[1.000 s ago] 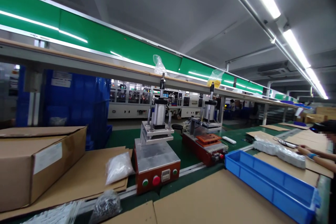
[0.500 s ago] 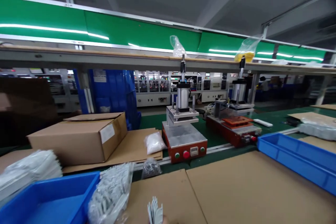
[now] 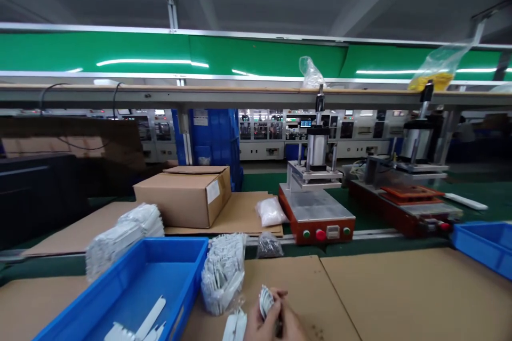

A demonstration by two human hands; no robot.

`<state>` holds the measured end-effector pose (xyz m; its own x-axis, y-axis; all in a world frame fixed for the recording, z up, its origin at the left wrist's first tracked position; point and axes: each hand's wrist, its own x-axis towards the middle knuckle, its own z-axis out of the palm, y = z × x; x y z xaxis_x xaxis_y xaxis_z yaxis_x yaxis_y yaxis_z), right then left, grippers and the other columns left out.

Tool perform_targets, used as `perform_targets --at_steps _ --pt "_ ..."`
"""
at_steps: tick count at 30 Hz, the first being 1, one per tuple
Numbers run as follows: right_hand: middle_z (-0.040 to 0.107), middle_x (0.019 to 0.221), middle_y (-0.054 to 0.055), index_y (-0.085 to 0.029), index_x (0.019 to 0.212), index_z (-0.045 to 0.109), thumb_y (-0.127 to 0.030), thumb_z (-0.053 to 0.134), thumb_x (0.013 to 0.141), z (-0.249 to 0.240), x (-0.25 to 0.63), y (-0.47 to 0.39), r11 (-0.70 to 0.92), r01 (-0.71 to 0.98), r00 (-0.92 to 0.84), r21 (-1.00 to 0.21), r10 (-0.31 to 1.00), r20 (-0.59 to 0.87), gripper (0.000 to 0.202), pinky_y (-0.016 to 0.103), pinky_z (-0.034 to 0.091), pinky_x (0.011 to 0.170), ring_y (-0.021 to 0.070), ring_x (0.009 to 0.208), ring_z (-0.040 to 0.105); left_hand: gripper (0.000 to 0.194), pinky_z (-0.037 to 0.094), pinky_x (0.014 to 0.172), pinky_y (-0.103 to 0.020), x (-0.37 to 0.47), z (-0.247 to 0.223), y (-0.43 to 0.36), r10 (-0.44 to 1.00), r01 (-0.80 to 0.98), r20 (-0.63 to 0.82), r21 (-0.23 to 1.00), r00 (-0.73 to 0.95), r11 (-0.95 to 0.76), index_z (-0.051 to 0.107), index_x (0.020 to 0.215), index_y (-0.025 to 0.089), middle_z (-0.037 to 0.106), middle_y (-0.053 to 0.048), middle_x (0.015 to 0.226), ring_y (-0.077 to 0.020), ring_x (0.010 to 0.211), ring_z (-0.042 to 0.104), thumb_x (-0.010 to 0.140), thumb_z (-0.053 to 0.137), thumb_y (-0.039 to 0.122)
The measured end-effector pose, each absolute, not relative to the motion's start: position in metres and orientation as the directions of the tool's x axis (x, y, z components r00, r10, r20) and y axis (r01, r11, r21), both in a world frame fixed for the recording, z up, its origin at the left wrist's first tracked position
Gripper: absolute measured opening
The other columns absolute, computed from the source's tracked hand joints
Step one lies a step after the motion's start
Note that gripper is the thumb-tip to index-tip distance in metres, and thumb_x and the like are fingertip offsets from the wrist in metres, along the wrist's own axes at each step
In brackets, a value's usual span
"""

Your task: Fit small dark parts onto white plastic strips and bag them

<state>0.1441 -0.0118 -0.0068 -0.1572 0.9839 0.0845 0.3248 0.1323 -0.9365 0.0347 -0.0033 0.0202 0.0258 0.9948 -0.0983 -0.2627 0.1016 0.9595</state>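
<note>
Near the bottom centre, my left hand (image 3: 259, 325) is closed round a small fanned stack of thin white pieces (image 3: 266, 301). My right hand (image 3: 288, 321) is against it on the right, its fingers closed at the same stack. Just left of my hands, more white pieces (image 3: 235, 325) lie on the cardboard sheet (image 3: 296, 274). Behind them stands a clear bag full of white pieces (image 3: 224, 272). A blue tray (image 3: 124, 272) at the left holds a few loose long white pieces (image 3: 152, 315).
Two presses with red bases, one central (image 3: 316, 213) and one at right (image 3: 408, 208), stand behind the cardboard. A carton (image 3: 184, 200), a white bag (image 3: 271, 211), a bag of dark small parts (image 3: 269, 245), wrapped white stacks (image 3: 124, 234) and another blue tray (image 3: 486, 245) surround the area.
The view has swung left and levelled, so things sit further right. Both hands now show at the stack; earlier only the stack and a bit of a hand showed. Pieces in the left tray have come into view.
</note>
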Motion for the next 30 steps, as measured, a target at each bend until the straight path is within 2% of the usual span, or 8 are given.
perform_targets --at_steps 2,4,6,8,10,16,24,30 --pt "0.060 0.099 0.006 -0.024 0.108 0.051 -0.031 0.060 0.060 -0.010 0.163 0.005 0.108 0.385 -0.038 -0.916 0.994 0.101 0.049 0.027 0.048 0.064 0.0229 0.079 0.059 0.030 0.046 0.056 -0.026 0.043 0.016 0.015 0.994 -0.472 -0.082 0.875 0.072 0.106 0.054 0.068 0.017 0.060 -0.002 0.062 -0.0206 0.067 0.059 0.050 0.074 0.031" --pt "0.062 0.091 0.006 -0.019 0.094 0.058 -0.035 0.054 0.065 -0.011 0.192 0.025 0.065 0.563 0.219 -0.824 0.949 0.225 0.033 0.026 0.047 0.069 0.0201 0.080 0.059 0.035 0.042 0.047 -0.022 0.043 0.009 0.026 0.990 -0.616 -0.127 0.776 0.053 0.133 0.050 0.068 0.018 0.053 0.003 0.052 -0.0132 0.050 0.054 0.050 0.072 0.036" --pt "0.062 0.088 0.009 -0.015 0.085 0.060 -0.031 0.047 0.069 -0.012 0.225 0.047 0.005 0.614 0.313 -0.789 0.916 0.250 0.026 0.027 0.045 0.074 0.0211 0.084 0.058 0.037 0.035 0.038 -0.018 0.037 0.000 0.032 0.983 -0.674 -0.170 0.720 0.064 0.168 0.046 0.066 0.018 0.044 0.008 0.045 -0.0067 0.037 0.043 0.050 0.072 0.038" --pt "0.058 0.097 0.013 -0.012 0.088 0.058 -0.025 0.042 0.071 -0.014 0.256 0.069 -0.055 0.647 0.391 -0.761 0.880 0.269 0.027 0.029 0.043 0.078 0.0212 0.084 0.057 0.038 0.028 0.034 -0.015 0.031 -0.006 0.034 0.977 -0.691 -0.188 0.694 0.095 0.201 0.044 0.065 0.018 0.039 0.010 0.042 -0.0033 0.032 0.034 0.049 0.073 0.037" --pt "0.056 0.101 0.013 -0.013 0.092 0.057 -0.022 0.044 0.069 -0.019 0.279 0.086 -0.118 0.674 0.440 -0.730 0.857 0.268 0.028 0.030 0.044 0.074 0.0212 0.077 0.059 0.039 0.024 0.033 -0.014 0.027 -0.008 0.034 0.973 -0.695 -0.197 0.683 0.121 0.225 0.043 0.065 0.018 0.037 0.010 0.043 -0.0023 0.032 0.032 0.049 0.073 0.037" --pt "0.065 0.076 0.008 -0.017 0.067 0.064 -0.014 0.049 0.065 -0.041 0.300 0.104 -0.183 0.767 0.407 -0.615 0.880 0.246 0.015 0.028 0.042 0.070 0.0236 0.077 0.060 0.034 0.027 0.035 -0.015 0.022 -0.003 0.032 0.973 -0.677 -0.198 0.700 0.120 0.226 0.041 0.067 0.019 0.040 0.010 0.046 -0.0025 0.033 0.035 0.056 0.069 0.035" --pt "0.066 0.081 0.003 -0.020 0.076 0.062 -0.015 0.045 0.072 -0.045 0.309 0.093 -0.189 0.806 0.367 -0.561 0.903 0.224 0.018 0.023 0.042 0.068 0.0175 0.077 0.060 0.030 0.032 0.036 -0.017 0.020 -0.008 0.034 0.971 -0.660 -0.223 0.717 0.088 0.225 0.043 0.068 0.018 0.040 0.009 0.046 -0.0038 0.034 0.038 0.058 0.068 0.032" --pt "0.062 0.078 0.002 -0.014 0.076 0.058 -0.019 0.051 0.077 -0.043 0.309 0.102 -0.242 0.823 0.362 -0.514 0.921 0.147 0.009 0.030 0.042 0.070 0.0146 0.074 0.057 0.028 0.031 0.036 -0.016 0.018 -0.004 0.032 0.968 -0.660 -0.235 0.715 0.083 0.230 0.044 0.070 0.018 0.040 0.010 0.046 -0.0037 0.034 0.037 0.059 0.067 0.030"
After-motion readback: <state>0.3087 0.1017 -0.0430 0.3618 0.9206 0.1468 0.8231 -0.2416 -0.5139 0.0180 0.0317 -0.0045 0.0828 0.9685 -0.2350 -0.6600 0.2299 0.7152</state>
